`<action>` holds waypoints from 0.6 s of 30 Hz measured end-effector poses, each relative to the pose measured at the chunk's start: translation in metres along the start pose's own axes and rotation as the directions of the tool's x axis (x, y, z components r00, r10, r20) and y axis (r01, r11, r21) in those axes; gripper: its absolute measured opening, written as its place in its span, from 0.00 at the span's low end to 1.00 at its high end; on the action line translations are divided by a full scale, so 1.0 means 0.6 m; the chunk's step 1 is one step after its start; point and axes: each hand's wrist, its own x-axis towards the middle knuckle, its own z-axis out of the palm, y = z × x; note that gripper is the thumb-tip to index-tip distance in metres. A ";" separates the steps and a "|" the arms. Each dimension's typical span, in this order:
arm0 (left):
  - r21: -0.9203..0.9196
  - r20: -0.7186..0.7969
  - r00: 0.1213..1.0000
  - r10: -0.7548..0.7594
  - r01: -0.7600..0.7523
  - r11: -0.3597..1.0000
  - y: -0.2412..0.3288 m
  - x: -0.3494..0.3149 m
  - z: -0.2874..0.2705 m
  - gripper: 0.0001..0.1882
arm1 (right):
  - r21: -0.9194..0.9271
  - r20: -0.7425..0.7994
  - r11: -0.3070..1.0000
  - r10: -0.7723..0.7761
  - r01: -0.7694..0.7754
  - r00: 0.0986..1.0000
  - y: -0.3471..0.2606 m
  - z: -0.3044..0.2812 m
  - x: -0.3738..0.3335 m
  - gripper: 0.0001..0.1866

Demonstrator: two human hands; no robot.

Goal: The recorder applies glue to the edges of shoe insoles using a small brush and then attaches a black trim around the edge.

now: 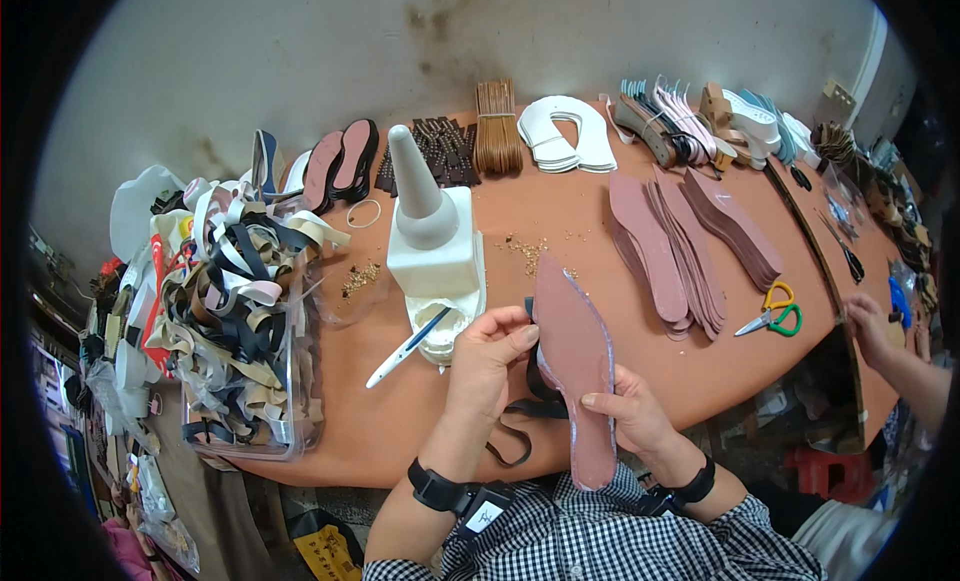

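Note:
A dusty-pink insole (572, 336) with a whitish rim stands tilted, toe up, in front of me. My right hand (640, 411) grips it at its narrow waist, thumb on the pink face and fingers behind. At the insole's left edge, my left hand (492, 361) is closed in a pinch on a black strap (540, 409), with the thumb tip touching the insole. Part of the strap is hidden behind the insole; its lower end loops over the table edge. Just beyond my left hand, a white-and-blue pen (408, 349) leans on a white cone-topped stand (428, 236).
A clear bin (300, 421) heaped with strap scraps stands left. Stacked pink insoles (640, 251) and scissors with yellow and green handles (770, 316) lie right. Bundled brown strips (497, 131) and white pieces (568, 131) line the wall. Another person's hand (870, 326) is at far right.

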 end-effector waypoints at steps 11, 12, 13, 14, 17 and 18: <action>-0.254 0.072 0.990 -0.118 0.133 0.958 0.003 0.012 0.002 0.11 | -0.052 0.037 0.998 -0.015 0.017 0.999 0.002 -0.004 -0.003 0.13; -0.263 0.075 0.987 -0.140 0.155 0.952 0.003 0.009 0.000 0.11 | -0.055 0.047 0.998 -0.014 0.016 0.999 0.002 -0.006 -0.003 0.13; -0.272 0.079 0.984 -0.162 0.178 0.946 0.003 0.007 0.000 0.12 | -0.046 0.041 0.999 -0.012 0.014 0.999 0.001 -0.004 -0.004 0.13; -0.274 0.090 0.986 -0.137 0.157 0.949 0.003 0.007 0.001 0.11 | -0.037 0.035 0.999 -0.010 0.011 0.999 -0.002 0.001 -0.005 0.12; -0.238 0.084 0.995 -0.058 0.076 0.968 0.001 0.006 0.005 0.09 | -0.048 0.014 0.999 -0.018 0.018 1.000 0.003 -0.006 -0.006 0.12; -0.193 0.058 0.998 -0.021 0.032 0.981 0.001 0.005 0.007 0.08 | -0.059 0.009 0.998 -0.024 0.024 1.000 0.005 -0.009 -0.006 0.12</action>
